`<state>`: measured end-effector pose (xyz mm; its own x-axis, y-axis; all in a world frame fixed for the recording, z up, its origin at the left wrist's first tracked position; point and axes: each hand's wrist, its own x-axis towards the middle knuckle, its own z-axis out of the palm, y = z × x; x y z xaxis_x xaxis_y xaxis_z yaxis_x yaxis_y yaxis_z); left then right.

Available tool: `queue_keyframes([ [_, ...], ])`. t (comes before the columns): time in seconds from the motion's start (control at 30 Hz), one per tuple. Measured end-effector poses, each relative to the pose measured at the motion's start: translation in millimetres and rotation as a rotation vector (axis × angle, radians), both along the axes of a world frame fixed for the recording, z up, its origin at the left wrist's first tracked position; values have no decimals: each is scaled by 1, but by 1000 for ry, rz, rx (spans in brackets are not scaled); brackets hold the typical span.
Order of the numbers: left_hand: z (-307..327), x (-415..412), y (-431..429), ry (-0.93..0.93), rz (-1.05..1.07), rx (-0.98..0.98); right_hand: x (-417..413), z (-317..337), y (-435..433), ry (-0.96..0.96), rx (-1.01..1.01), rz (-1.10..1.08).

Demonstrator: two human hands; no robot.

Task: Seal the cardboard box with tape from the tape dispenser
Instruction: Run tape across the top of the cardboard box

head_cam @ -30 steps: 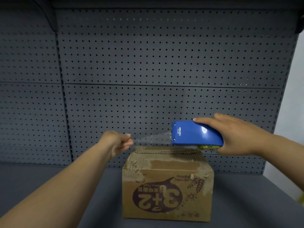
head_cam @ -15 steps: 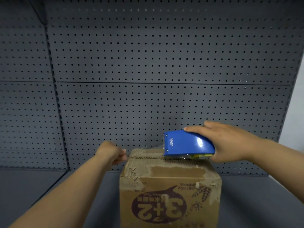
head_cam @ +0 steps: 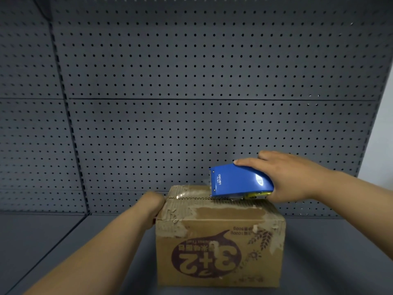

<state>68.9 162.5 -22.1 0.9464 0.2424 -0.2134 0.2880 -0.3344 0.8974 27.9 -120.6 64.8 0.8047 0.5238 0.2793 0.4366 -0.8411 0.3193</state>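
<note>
A worn cardboard box [head_cam: 219, 248] with an upside-down "3+2" print stands on the grey shelf. My right hand [head_cam: 293, 175] grips a blue tape dispenser [head_cam: 238, 182] that rests on the right half of the box's top, nose pointing left. A strip of clear tape [head_cam: 187, 191] lies along the top from the dispenser's mouth to the left edge. My left hand [head_cam: 154, 201] sits curled at the box's upper left corner, holding the tape's end against the left side. Its fingertips are hidden behind the corner.
A dark grey pegboard wall [head_cam: 191, 81] rises right behind the box. The grey shelf surface [head_cam: 53, 241] extends left and right of the box. A pale wall [head_cam: 382, 145] shows at the far right.
Both hands came down: the dispenser dropped from above the box onto its top and slid right. My left hand brought the tape end down to the box's left corner.
</note>
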Motion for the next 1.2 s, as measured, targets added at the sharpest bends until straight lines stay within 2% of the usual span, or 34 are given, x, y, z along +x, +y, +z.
queue_keyframes([
  [0.1, -8, -4, 6, 102, -123, -123, 0, 2, 1, 13, 21, 9],
  [0.13, -5, -4, 6, 133, -145, -82, 0, 3, 1, 26, 27, 11],
  [0.2, 7, -2, 5, 89, -164, 334, -2, 6, 3, 54, 26, 13],
  [0.23, 14, 1, 3, 0, -127, 555, -2, 7, 3, 69, 25, 14],
  [0.27, 21, 1, -2, -131, -120, 662, -2, 8, 4, 83, 25, 15],
  [0.33, 29, -1, -17, -326, -242, 721, 1, 10, 3, 116, 29, 10],
  [0.37, 30, -2, -24, -350, -350, 753, 2, 12, 3, 137, 31, 2],
  [0.47, 15, 1, -38, -220, -532, 841, 7, 18, 1, 203, 2, -35],
  [0.63, 4, 4, -39, -89, -589, 875, 17, 21, 0, 315, -17, -30],
  [0.93, 8, 2, -44, -66, -569, 895, 27, 20, -22, 400, 51, 0],
  [1.2, 7, 3, -45, -17, -544, 908, 14, 7, -95, 487, 172, -12],
])
